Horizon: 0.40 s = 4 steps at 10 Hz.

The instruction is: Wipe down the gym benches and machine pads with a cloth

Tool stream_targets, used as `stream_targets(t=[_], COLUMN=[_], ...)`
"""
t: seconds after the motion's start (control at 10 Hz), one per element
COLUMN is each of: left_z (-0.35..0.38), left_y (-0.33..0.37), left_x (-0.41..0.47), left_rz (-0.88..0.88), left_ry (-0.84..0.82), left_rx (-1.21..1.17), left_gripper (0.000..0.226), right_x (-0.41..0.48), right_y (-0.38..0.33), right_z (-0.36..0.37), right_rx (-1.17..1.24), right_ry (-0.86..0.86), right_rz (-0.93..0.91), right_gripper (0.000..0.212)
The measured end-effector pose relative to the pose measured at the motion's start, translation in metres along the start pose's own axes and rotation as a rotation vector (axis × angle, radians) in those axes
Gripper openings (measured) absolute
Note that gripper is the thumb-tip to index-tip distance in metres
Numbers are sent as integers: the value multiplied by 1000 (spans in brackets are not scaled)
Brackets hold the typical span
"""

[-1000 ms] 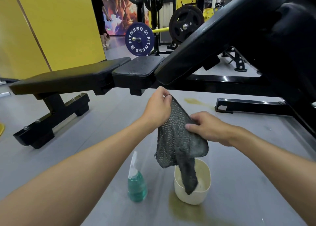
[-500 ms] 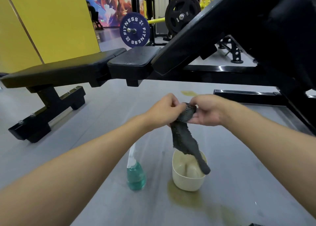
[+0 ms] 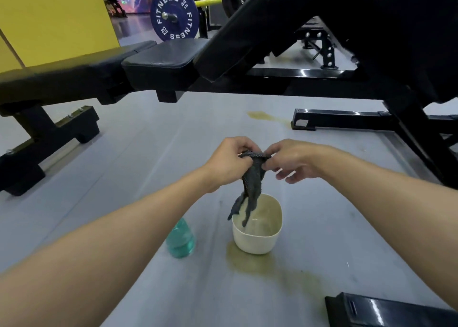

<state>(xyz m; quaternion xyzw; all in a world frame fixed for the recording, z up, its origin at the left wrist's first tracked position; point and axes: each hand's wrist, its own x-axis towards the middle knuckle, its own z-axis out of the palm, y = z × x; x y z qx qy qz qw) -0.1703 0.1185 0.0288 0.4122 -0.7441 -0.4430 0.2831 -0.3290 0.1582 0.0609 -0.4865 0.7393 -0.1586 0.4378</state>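
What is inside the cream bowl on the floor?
Tips of the dark cloth dip into the bowl, whose inside looks yellowish. The cloth hides part of the left wall.

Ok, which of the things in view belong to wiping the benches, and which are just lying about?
In the job: dark cloth, gripped by left hand and right hand above the cream bowl; teal bottle; flat bench; seat pad; inclined pad.

Just about: blue weight plate; yellow wall; black floor frame; yellowish floor stain.
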Motion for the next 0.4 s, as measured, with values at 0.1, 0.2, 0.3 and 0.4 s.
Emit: stream_targets(t=[0.1,0.2,0.3,0.4], left_z=[3,7,16,23], left_y=[-9,-24,-37,-47], left_x=[5,14,20,31], left_rz=[-73,-156,-217,-255], left_ry=[-7,-21,-46,62], left_rx=[-85,-104,-125,-123], left_gripper=[25,23,21,23], right_x=[15,33,52,64], right_y=[7,13,20,26], right_z=[3,7,14,20], right_rx=[-67,-70,-82,25], right_ry=[53,8,25,186], right_rz=[-16,31,75,50], right_gripper=[18,22,23,12])
